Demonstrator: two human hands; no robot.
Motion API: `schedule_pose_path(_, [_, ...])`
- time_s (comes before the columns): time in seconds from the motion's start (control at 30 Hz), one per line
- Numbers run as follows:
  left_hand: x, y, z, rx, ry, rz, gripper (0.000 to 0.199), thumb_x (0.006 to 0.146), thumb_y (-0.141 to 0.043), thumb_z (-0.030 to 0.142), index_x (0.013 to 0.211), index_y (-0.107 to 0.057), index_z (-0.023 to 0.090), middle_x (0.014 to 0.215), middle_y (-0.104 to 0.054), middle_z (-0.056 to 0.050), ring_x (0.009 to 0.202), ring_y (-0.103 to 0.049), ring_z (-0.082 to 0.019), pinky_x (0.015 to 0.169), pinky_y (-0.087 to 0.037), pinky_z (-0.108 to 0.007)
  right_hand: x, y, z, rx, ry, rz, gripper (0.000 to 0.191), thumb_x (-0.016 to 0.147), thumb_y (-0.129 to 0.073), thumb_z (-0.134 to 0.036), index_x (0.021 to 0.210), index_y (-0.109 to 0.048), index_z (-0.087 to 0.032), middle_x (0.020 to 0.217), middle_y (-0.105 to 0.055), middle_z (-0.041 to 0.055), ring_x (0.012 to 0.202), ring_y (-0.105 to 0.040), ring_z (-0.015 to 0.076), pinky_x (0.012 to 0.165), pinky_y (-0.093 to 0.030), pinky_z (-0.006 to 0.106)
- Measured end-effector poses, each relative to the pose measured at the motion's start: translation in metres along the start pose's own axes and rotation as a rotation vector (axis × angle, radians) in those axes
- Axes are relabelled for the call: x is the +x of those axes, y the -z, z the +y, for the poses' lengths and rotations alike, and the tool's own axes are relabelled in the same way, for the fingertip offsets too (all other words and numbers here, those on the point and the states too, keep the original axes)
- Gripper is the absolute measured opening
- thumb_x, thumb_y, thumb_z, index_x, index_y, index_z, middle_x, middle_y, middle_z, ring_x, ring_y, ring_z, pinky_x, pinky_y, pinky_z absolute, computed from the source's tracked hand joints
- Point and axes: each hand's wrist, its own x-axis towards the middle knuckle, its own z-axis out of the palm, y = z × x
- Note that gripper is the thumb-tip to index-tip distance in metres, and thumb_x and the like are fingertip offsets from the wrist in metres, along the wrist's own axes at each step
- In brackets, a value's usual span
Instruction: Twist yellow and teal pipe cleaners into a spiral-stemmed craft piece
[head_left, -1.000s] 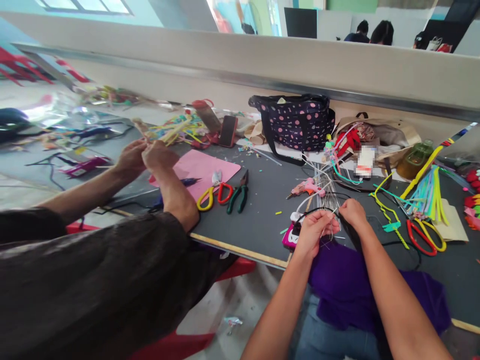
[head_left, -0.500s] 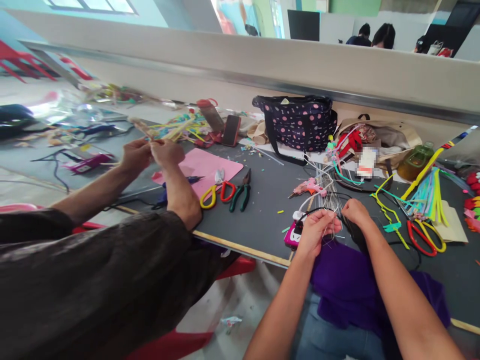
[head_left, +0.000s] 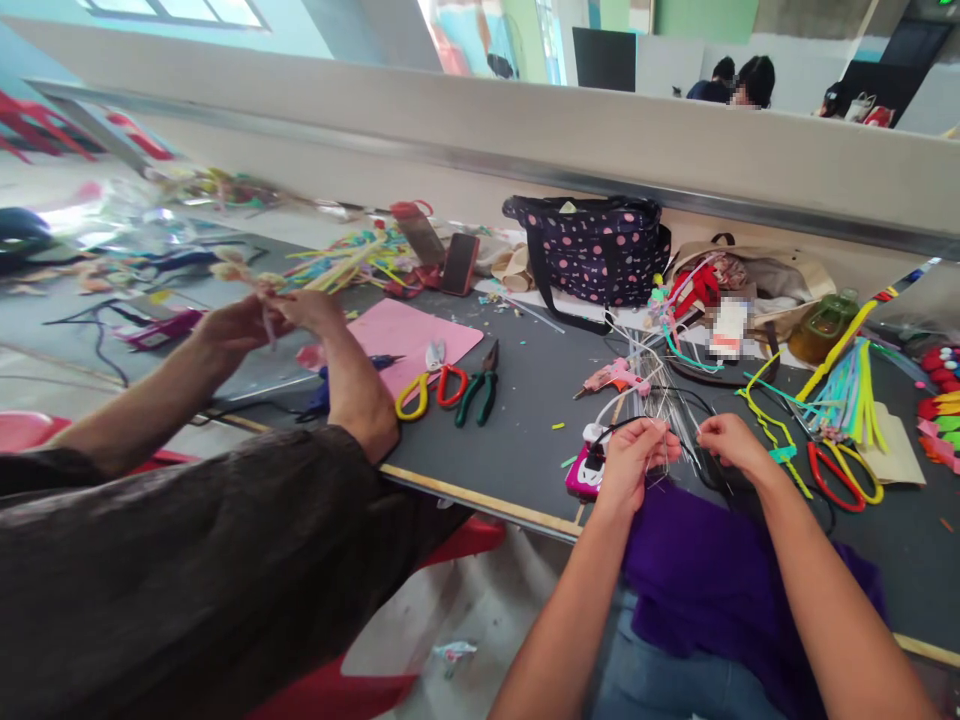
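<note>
Thin silvery wires [head_left: 679,400] lie in a loose bundle on the dark table, running toward my hands. My left hand [head_left: 637,452] is closed on several of these wires, their ends poking out around the fingers. To its right, my right hand [head_left: 731,442] is pinched, with a thin wire seeming to run from its fingertips. Below both hands a purple cloth [head_left: 697,560] covers my lap. A magenta power strip [head_left: 581,474] with a white plug is beside my left wrist, and a pink glue gun [head_left: 615,378] lies just beyond it.
At left, another person's hands [head_left: 262,320] hold a fuzzy stem over the table. Red-yellow scissors [head_left: 431,382] and green pliers [head_left: 478,388] lie between us. Behind stands a dotted bag [head_left: 592,255]. Other scissors [head_left: 847,475], pipe cleaners [head_left: 862,400] and a bottle [head_left: 823,325] are at right.
My right hand has moved slightly right, away from my left hand, which stays closed on the wires. The other person's hands have shifted left and lower.
</note>
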Motion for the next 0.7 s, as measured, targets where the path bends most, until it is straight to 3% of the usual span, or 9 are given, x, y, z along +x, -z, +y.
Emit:
schedule_pose_path(0.2, [0.004,-0.008,-0.008,-0.007,-0.012,0.045,0.037,0.062,-0.082,0.042,0.079,-0.065,0.013,0.069,-0.07,-0.004,0.056,-0.065,-0.012,0.058,-0.052,-0.021,-0.033,0.014,-0.002,-0.02,0.068,0.01,0.019,0.076,-0.055,-0.021,0.061,-0.065,-0.017,0.055,-0.062,0.0014,0.05,-0.055,0.0107,0.051,-0.035,0.02])
schedule_pose_path(0.37, [0.005,-0.017,-0.011,0.005,-0.023,0.07,0.037,0.061,-0.081,0.042,0.08,-0.065,0.013,0.07,-0.07,-0.005,0.056,-0.065,-0.012,0.058,-0.05,-0.021,-0.019,0.022,-0.021,-0.063,0.081,0.061,0.019,0.077,-0.059,-0.022,0.06,-0.065,-0.018,0.058,-0.065,0.0031,0.053,-0.057,0.0119,0.054,-0.035,0.022])
schedule_pose_path(0.5, [0.01,-0.022,-0.015,0.019,-0.032,0.06,0.035,0.063,-0.08,0.041,0.078,-0.064,0.013,0.069,-0.07,-0.005,0.056,-0.065,-0.012,0.058,-0.051,-0.022,-0.019,0.021,-0.022,-0.073,0.069,0.0,0.02,0.072,-0.062,-0.015,0.052,-0.061,-0.019,0.05,-0.062,0.002,0.05,-0.057,0.0124,0.053,-0.035,0.022])
schedule_pose_path(0.7, [0.023,-0.019,-0.029,0.018,-0.028,0.099,0.03,0.065,-0.078,0.036,0.076,-0.063,0.012,0.068,-0.069,-0.005,0.055,-0.064,-0.012,0.056,-0.052,-0.022,-0.077,0.031,0.01,0.026,0.045,-0.018,0.02,0.08,-0.052,-0.026,0.06,-0.055,-0.02,0.052,-0.062,-0.0011,0.041,-0.05,0.0095,0.047,-0.034,0.021])
